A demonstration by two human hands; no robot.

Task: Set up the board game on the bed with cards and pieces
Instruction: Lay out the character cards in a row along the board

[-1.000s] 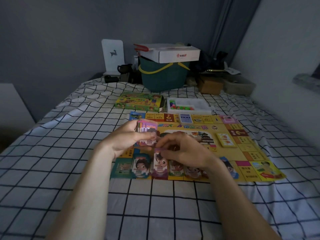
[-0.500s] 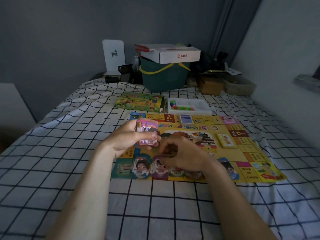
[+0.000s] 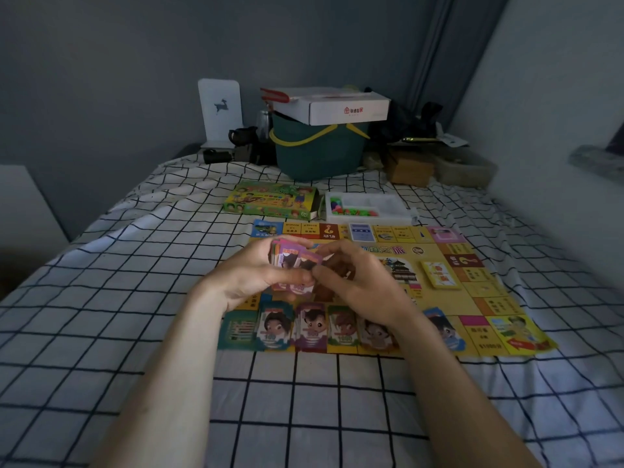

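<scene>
A checked bed [image 3: 101, 298] carries the game board [image 3: 466, 298], with note piles laid along its near edge. A stack of play notes [image 3: 292, 261] is clamped in the left hand [image 3: 250, 278]; its top note is pinched by the right hand [image 3: 358, 285]. One note should be peeled off singly and laid squarely on its matching pile.

Both hands meet above the game board [image 3: 472, 298]. Just beyond them lie the green box [image 3: 270, 201] and white parts tray [image 3: 368, 207], with a teal bucket [image 3: 314, 153] behind. A yellow card deck [image 3: 439, 273] lies right of the right hand [image 3: 361, 285]. Bare checked bedsheet [image 3: 118, 282] extends left of the left hand [image 3: 250, 275] and nearer the person.
</scene>
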